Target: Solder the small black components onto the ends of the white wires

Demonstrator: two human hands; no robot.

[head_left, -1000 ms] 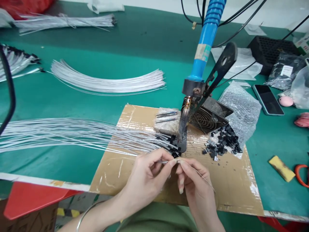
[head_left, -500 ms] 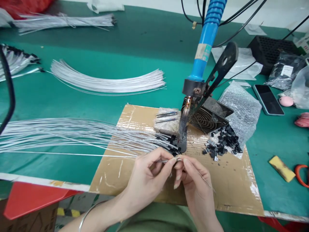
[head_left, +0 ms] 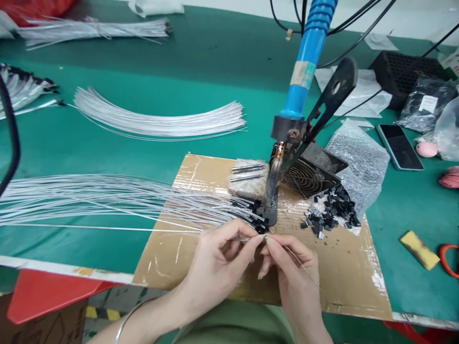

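My left hand (head_left: 218, 267) pinches the end of a thin white wire (head_left: 107, 228) that runs off to the left over the green table. My right hand (head_left: 290, 267) pinches a fine solder wire (head_left: 303, 267) trailing to the lower right. Both fingertips meet just below the dark tip of the blue-handled soldering iron (head_left: 304, 71), which stands clamped in a black stand over the cardboard sheet (head_left: 340, 272). A fan of white wires with black ends (head_left: 118, 200) lies left of the tip.
Small black parts (head_left: 330, 212) are heaped on bubble wrap right of the iron, beside a small fan (head_left: 308, 174). More wire bundles (head_left: 158, 124) lie further back. A phone (head_left: 399, 147), a yellow sponge (head_left: 419, 249) and black bags sit at the right.
One wire has been pulled free of the fan and now lies straight toward my left hand. My right fingers have shifted slightly on the solder wire.
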